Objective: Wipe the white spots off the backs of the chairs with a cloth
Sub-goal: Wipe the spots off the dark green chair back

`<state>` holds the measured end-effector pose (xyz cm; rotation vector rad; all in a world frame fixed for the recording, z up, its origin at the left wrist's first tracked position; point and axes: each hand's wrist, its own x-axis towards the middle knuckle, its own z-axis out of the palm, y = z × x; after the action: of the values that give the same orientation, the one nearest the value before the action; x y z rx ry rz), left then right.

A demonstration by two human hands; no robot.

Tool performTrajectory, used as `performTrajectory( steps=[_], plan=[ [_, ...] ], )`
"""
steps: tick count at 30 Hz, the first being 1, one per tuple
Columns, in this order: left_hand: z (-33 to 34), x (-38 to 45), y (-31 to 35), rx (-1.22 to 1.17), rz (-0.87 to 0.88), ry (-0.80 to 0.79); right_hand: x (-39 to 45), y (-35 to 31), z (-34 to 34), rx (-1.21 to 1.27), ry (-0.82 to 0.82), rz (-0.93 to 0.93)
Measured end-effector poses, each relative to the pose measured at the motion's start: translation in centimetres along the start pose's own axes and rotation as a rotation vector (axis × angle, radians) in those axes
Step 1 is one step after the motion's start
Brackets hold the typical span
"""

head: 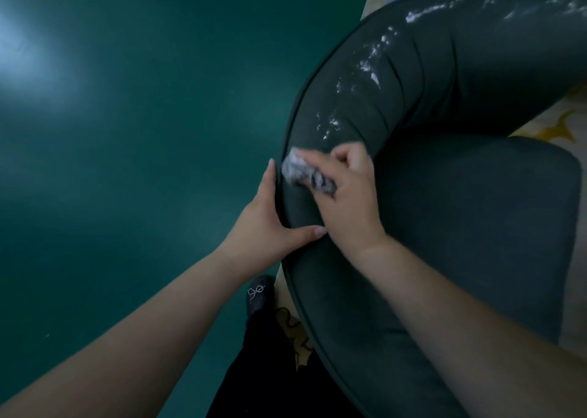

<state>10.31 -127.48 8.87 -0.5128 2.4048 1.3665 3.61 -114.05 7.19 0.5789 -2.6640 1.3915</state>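
Both forearms are bare, with no sleeves, watch or rings showing. At the bottom centre of the frame, dark trousers [273, 370] end at a dark shoe [260, 293] bearing a small beaded bow.

Under me a dark green floor [133, 106] with a pale glare [19, 39] at its left; a cream rug [552, 122] with yellow shapes lies at right
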Motion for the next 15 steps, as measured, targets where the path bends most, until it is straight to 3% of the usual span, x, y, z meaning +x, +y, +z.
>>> performTrajectory(
  steps=[6,10,15],
  plan=[
    [-1.1,1.1,-0.6,-0.054,0.047,-0.106,3.5,0.1,0.0,-0.098,-0.060,-0.085],
    [-1.9,1.9,-0.9,-0.068,0.073,-0.174,3.8,0.1,0.6,-0.074,0.051,0.026],
    [-4.0,3.8,-0.5,-0.035,0.138,-0.237,0.6,-0.1,0.2,-0.043,0.038,0.068]
  ],
)
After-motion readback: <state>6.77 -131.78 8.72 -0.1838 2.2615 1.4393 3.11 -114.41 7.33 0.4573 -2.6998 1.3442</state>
